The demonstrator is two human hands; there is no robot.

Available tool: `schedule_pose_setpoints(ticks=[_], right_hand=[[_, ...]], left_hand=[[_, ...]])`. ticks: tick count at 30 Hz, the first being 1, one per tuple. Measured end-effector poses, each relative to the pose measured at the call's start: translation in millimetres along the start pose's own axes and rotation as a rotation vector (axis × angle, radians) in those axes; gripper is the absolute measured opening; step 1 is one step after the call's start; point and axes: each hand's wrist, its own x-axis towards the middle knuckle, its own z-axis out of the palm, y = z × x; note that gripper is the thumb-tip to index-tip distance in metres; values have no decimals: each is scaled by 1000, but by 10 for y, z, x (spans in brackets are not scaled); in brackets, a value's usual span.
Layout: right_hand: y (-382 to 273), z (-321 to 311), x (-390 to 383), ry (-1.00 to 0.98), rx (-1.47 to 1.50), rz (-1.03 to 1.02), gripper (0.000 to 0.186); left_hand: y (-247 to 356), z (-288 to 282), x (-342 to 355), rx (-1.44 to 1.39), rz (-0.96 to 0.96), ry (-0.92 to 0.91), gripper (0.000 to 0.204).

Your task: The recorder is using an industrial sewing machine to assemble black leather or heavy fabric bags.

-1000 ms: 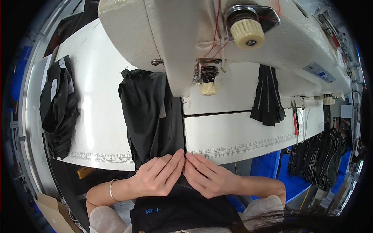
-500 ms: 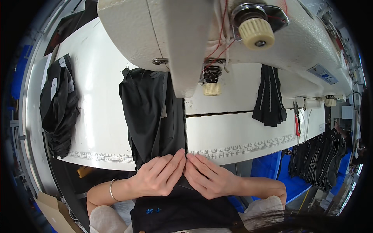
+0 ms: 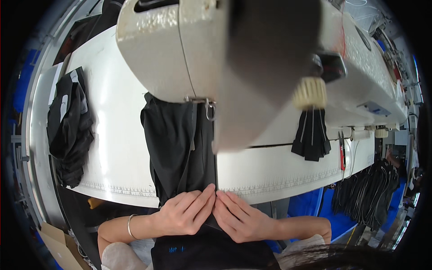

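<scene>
My left hand (image 3: 184, 213) pinches the right edge of a long piece of black fabric (image 3: 171, 148) at the front of the white table (image 3: 103, 153). My right hand (image 3: 243, 220) pinches that same dark edge just to the right, my fingertips almost touching those of the left. The fabric's far end disappears under a white sewing machine head (image 3: 162, 54), whose nearest part is blurred. Strips of black zipper tape (image 3: 310, 141) lie under the machine at the right, beside red-handled scissors (image 3: 342, 157).
A pile of black fabric pieces (image 3: 67, 135) lies at the table's left. Below the right end are blue bins (image 3: 301, 204) with many black zipper strips (image 3: 360, 193) hanging over them. A cardboard box (image 3: 58, 247) is at lower left. Part of another person's arm (image 3: 391, 159) shows far right.
The view has shifted: the machine looms larger and blurred, and the table and my hands sit lower in the picture. My grip on the fabric edge looks the same.
</scene>
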Motion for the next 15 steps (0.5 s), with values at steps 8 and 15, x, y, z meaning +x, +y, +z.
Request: schedule_pose_setpoints(ticks=[8,15], right_hand=[[463,-11,264,-143,-237,-120,36],[837,57,411,-3,-97,41,30]], left_hand=[[-452,34,252,-39,-4,24,34],[-871,152,480,-112,-21,92,37]])
